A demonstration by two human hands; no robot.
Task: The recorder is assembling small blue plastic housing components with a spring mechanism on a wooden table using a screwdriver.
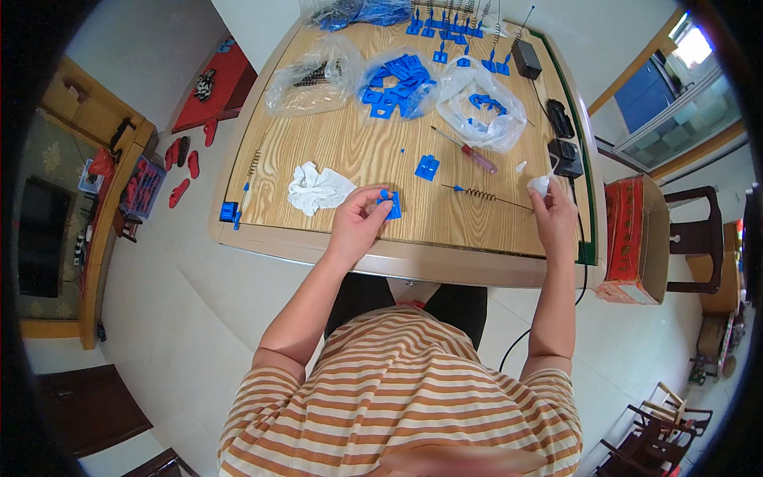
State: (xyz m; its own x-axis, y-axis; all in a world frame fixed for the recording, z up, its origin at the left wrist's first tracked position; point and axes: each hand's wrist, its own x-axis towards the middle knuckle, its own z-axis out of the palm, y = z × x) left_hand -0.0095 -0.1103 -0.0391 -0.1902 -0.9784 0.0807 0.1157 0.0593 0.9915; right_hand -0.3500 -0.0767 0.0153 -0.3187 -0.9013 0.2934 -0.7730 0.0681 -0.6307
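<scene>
My left hand [358, 221] pinches a small blue plastic piece [390, 204] between thumb and fingertips, just above the wooden table [358, 151] near its front edge. My right hand [554, 208] is closed around a small white bottle [540, 184]. Between them lies a coiled metal spring on a rod [483, 195]. Farther back sit clear, crinkled plastic bags [397, 79] of blue parts, and a crumpled white cloth [315, 188] lies left.

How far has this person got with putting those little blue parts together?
Done: a row of blue pieces with springs stands at the table's far edge. In hand: the left hand holds a small blue part; the right hand holds a small white bottle. Left: a bag of blue parts, a loose blue part and a spring on a rod.
</scene>
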